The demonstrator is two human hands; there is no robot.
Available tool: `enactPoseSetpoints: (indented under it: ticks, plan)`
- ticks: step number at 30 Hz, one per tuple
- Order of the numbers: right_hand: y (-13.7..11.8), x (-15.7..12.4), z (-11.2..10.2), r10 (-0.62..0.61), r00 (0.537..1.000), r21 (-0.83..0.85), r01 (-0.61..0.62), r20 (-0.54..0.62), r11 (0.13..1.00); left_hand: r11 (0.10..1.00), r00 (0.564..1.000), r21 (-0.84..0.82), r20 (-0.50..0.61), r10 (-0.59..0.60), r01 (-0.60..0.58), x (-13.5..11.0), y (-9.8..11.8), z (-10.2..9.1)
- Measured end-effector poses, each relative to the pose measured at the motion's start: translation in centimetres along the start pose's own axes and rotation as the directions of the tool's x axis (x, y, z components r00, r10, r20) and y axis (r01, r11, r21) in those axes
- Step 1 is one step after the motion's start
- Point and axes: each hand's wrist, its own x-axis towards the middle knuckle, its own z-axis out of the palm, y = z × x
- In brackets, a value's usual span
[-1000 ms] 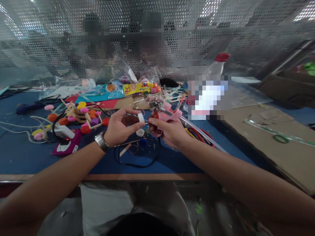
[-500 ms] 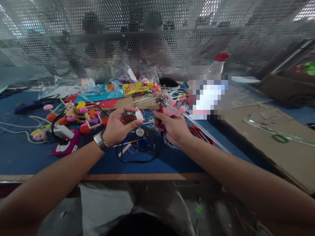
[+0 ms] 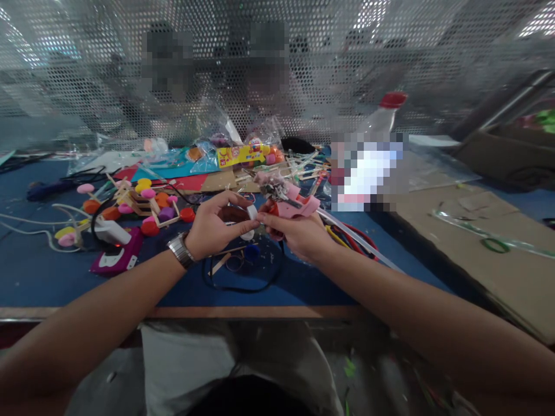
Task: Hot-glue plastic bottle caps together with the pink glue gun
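Note:
My left hand (image 3: 215, 226), a metal watch on its wrist, pinches a small white cap (image 3: 252, 212) between thumb and fingers. My right hand (image 3: 297, 233) is wrapped around a pink glue gun (image 3: 295, 202) held just above the blue mat (image 3: 52, 277). The forefinger of my right hand touches the white cap, so the two hands meet at the middle. Another white cap (image 3: 247, 234) and a blue cap (image 3: 251, 252) lie on the mat right under the hands. A black cord (image 3: 236, 287) loops below them.
A wooden-stick model with coloured caps (image 3: 143, 205) and a magenta device (image 3: 115, 259) lie at the left. A bottle with a red cap (image 3: 381, 124) stands behind, cardboard sheets (image 3: 485, 242) to the right. Perforated metal screen (image 3: 87, 69) at the back; people sit beyond it.
My hands have come together: the left one with the white cap dropped slightly, and my right forefinger now touches the cap. The glue gun moved down a little.

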Motion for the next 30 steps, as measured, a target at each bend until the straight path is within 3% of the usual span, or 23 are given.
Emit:
enactPoseSetpoints:
  ticks: [12,20,30]
  plan:
    - [-0.39,0.04,-0.05,0.026,0.996,0.057,-0.021,-0.081,0.998,0.999,0.997,0.000,-0.064,0.050,-0.050,-0.07,0.28,0.05]
    - [-0.32,-0.23,0.12,0.031,1.000,0.036,-0.031,0.002,0.999,0.999,1.000,-0.040,-0.004,0.006,-0.006,-0.07,0.25,0.30]
    - [-0.06,0.07,0.00,0.024,1.000,0.081,-0.025,0.019,0.996,0.996,0.997,-0.063,0.035,0.062,-0.059,0.00,-0.21,0.19]
